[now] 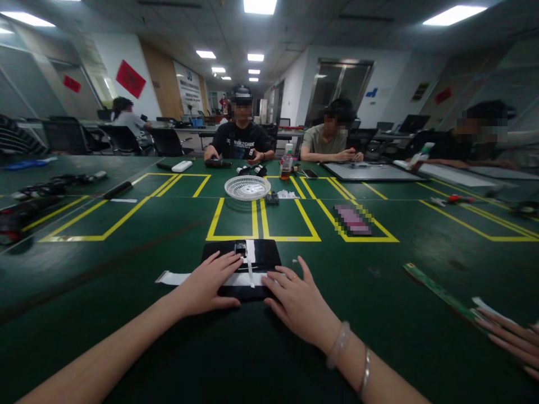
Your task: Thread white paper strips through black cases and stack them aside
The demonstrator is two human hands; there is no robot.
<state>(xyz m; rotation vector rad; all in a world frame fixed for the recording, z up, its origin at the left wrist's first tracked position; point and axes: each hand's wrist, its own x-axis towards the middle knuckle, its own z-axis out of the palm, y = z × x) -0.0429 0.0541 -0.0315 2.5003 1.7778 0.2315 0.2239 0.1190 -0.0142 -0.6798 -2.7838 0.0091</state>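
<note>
A flat black rectangular object lies on the green table right in front of me. A wide white strip runs across it and sticks out past its left side, ending in a greyish tip. A narrower white strip crosses it from the far edge toward me. My left hand rests on the left part with fingers stretched out. On the right part lies my right hand, fingers spread, fingertips at the wide strip. The hands partly cover the black object, and its kind is unclear.
A white slotted basket stands beyond, near a bottle. A pinkish phone-like object lies right of yellow tape outlines. A long green strip lies near another person's hand. Several people sit around the table.
</note>
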